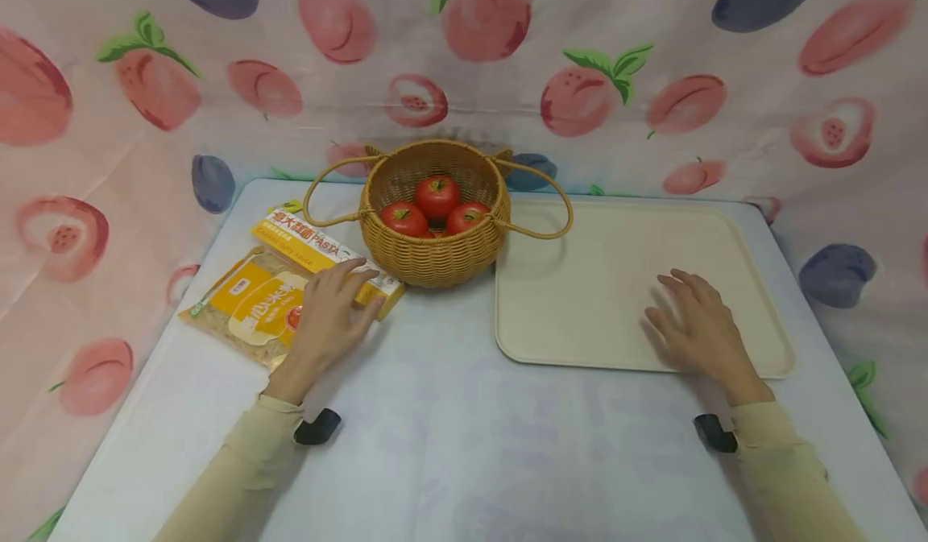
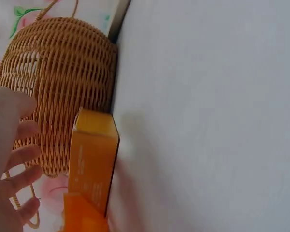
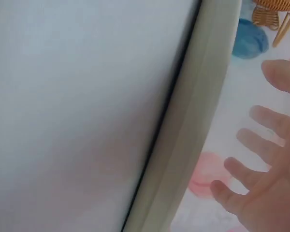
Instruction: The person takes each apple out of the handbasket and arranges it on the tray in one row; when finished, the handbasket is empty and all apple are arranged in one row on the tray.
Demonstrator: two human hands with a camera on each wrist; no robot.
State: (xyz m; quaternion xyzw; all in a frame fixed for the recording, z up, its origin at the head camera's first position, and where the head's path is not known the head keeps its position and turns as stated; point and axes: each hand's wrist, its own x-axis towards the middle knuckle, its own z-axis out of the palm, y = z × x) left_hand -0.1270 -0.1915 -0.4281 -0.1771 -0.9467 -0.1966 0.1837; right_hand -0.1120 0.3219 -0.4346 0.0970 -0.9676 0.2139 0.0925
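Sleeves (image 1: pixel 232 465): two, cream cloth, reaching forward from the near edge. Left hand (image 1: pixel 329 312): above a bag (image 1: pixel 254 291) and box (image 1: pixel 308 242), fingers loosely bent and apart, empty. Right hand (image 1: pixel 699 328): above a tray (image 1: pixel 580 300), fingers likewise apart, empty. Tray: beige, smooth, rounded corners. Basket (image 1: pixel 435 262): round woven wicker, looped handles, between box and tray. Bag: clear-and-yellow plastic, flat. Box: long, yellow-and-white, lying beside basket. Tomatoes (image 1: pixel 437 197): red, glossy, round, inside basket.

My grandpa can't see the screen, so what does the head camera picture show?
A person's left hand is over a pasta box and a yellow-labelled packet, the right hand over a beige tray; neither grips anything. Between them, farther back, a wicker basket holds red tomatoes on a white table.
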